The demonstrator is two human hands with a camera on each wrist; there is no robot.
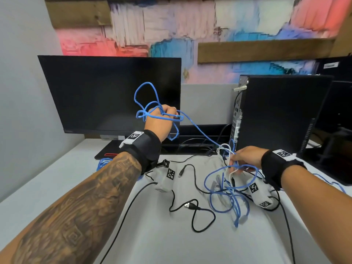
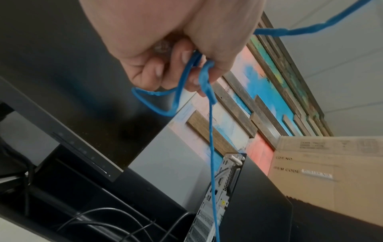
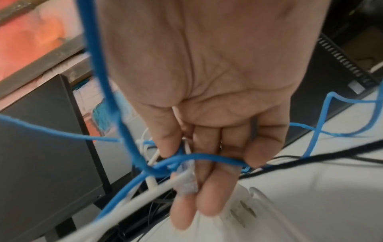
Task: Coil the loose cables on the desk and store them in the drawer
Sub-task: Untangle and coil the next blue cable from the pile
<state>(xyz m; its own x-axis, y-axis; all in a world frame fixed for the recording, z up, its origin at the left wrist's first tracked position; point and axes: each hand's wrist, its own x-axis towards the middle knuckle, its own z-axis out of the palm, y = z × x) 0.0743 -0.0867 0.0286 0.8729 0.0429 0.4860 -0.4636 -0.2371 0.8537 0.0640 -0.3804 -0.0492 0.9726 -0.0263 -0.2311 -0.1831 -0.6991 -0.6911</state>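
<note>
Left hand [image 1: 162, 119] raised, fingers curled round blue network cable [image 1: 198, 130] loops; right hand [image 1: 245, 157] pinches its strands above the table [image 1: 47, 187]. Cardboard box [image 2: 331, 172] reads "ITEM CODE".

The blue cable [image 1: 198, 129] has a matt, slightly rough jacket, and its end plug [image 3: 187, 181] is clear plastic. The white cable [image 3: 132, 199] looks smooth and faintly glossy. The table [image 1: 47, 187] is a smooth, matt pale surface. The monitor [image 1: 106, 92] screen is dark and dully reflective, the computer tower [image 1: 282, 111] matt black with a bare perforated metal back. Rough wood planks [image 1: 262, 51] cross the wall, and the box [image 2: 331, 172] is plain cardboard.
</note>
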